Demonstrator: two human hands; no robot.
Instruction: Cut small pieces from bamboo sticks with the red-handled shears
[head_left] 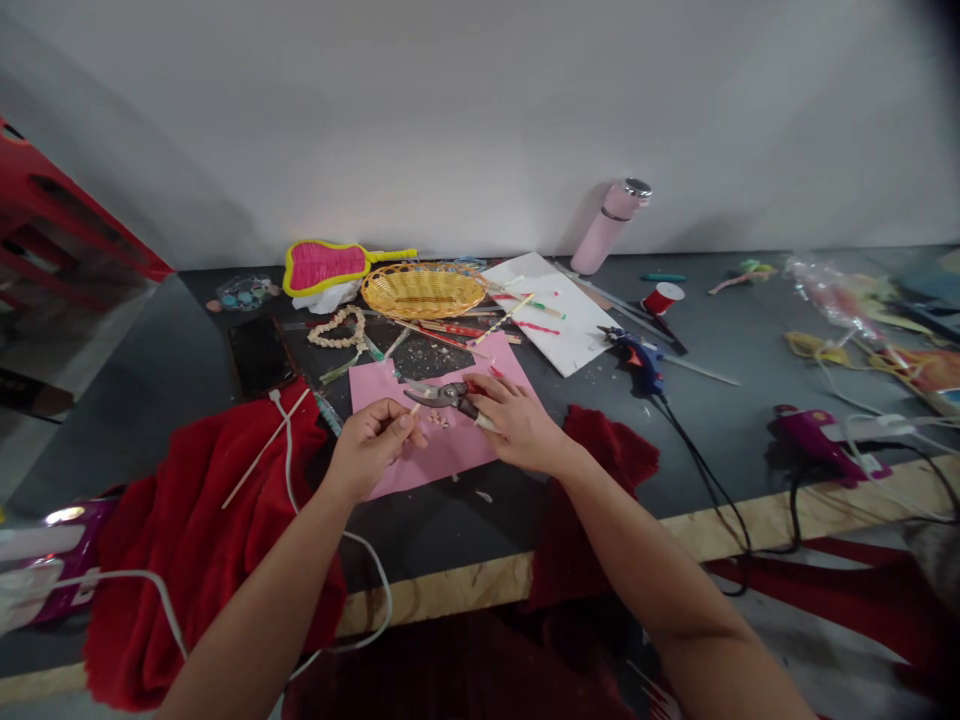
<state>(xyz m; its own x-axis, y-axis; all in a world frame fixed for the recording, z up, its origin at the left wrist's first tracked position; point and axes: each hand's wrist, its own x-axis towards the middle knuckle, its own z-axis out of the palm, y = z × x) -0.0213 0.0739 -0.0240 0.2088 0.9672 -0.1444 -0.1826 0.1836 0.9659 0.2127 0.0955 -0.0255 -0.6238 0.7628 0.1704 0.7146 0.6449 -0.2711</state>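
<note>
My right hand is wrapped round a pair of pruning shears, whose metal blades point left. Between the thumb and fingers of my left hand is a thin pale stick, its tip close to the blades; whether they touch I cannot tell. Both hands are over a pink sheet of paper on the dark table. Small cut bits lie on the paper between the hands. Most of the shears' handles are hidden by my right fingers.
Behind the paper are a yellow wicker basket, a heart-shaped ring and a white board. A blue glue gun lies right, its cord over the edge. A phone and red cloth are left. A pink bottle stands behind.
</note>
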